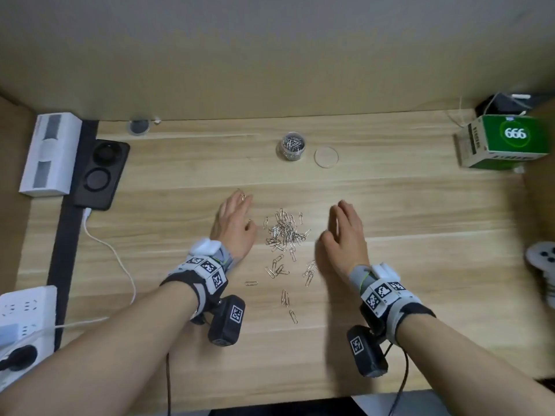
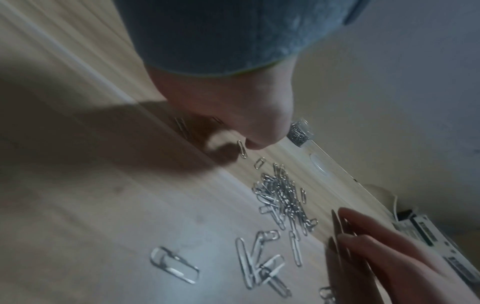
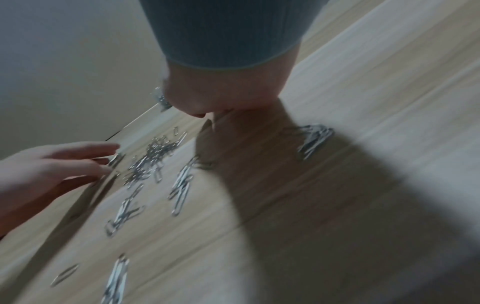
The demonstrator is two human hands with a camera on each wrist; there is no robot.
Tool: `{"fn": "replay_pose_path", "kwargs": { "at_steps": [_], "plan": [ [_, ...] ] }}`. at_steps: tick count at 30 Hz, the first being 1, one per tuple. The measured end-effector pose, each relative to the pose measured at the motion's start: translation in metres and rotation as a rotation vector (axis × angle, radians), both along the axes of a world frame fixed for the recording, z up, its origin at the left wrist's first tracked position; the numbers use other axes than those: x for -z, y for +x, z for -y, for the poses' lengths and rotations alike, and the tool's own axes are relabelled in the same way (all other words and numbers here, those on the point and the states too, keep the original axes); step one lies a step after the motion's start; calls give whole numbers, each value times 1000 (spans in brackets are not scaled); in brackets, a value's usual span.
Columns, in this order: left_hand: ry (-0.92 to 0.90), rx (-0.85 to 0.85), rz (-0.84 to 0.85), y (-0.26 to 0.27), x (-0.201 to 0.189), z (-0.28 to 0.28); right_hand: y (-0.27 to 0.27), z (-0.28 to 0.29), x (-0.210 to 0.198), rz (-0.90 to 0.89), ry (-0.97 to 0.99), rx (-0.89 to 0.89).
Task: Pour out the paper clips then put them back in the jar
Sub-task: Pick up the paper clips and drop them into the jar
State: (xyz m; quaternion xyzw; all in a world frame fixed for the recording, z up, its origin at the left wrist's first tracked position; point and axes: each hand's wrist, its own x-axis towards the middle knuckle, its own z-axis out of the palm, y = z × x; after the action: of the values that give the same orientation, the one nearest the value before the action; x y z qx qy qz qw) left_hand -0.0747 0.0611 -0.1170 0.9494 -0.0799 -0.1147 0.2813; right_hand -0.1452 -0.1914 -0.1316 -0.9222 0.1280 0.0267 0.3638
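Observation:
A heap of silver paper clips (image 1: 284,229) lies on the wooden desk (image 1: 390,205), with looser clips trailing toward me. My left hand (image 1: 235,223) rests on edge just left of the heap, fingers straight and together, palm facing the clips. My right hand (image 1: 345,232) stands the same way to the right of the heap, a little apart from it. Neither hand holds anything. Farther back stands a small clear jar (image 1: 290,146), lidless and partly filled with clips, with its round clear lid (image 1: 326,157) lying flat beside it. The heap (image 2: 280,197) shows in the left wrist view and again, heap (image 3: 153,156), in the right wrist view.
At the left are a white box (image 1: 49,154), a black tray (image 1: 100,172), a power strip (image 1: 24,313) and a white cable (image 1: 120,259). A green and white carton (image 1: 507,142) sits back right. A white controller (image 1: 543,262) lies at the right edge.

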Motion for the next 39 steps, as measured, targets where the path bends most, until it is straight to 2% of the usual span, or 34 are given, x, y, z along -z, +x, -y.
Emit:
{"fn": "replay_pose_path", "kwargs": {
  "at_steps": [3,6,10,13,17,23,25,29,34,39],
  "plan": [
    [55,109,-69,-1,2,-3,-7,-22,-7,48,50,-130],
    [13,188,-36,-11,4,-8,-6,-41,-14,66,12,-257],
    [-28,267,51,-21,4,-11,5,-57,-22,-86,-107,-290],
    [-46,226,59,-19,2,-14,16,-58,-26,-150,-162,-339],
    [-59,140,32,-19,6,-21,21,-56,-25,-142,-151,-329],
    [13,200,-49,-17,3,-14,22,-55,-23,-112,-165,-385],
    [87,231,-44,-15,0,-6,24,-51,-23,-131,-49,-319],
    [223,248,-2,-13,-5,9,26,-39,-21,-172,333,-103],
    [310,290,144,-14,5,23,34,-12,-33,-266,586,12],
    [431,380,238,-26,12,33,37,-4,-36,-363,733,160]
  ]
}}
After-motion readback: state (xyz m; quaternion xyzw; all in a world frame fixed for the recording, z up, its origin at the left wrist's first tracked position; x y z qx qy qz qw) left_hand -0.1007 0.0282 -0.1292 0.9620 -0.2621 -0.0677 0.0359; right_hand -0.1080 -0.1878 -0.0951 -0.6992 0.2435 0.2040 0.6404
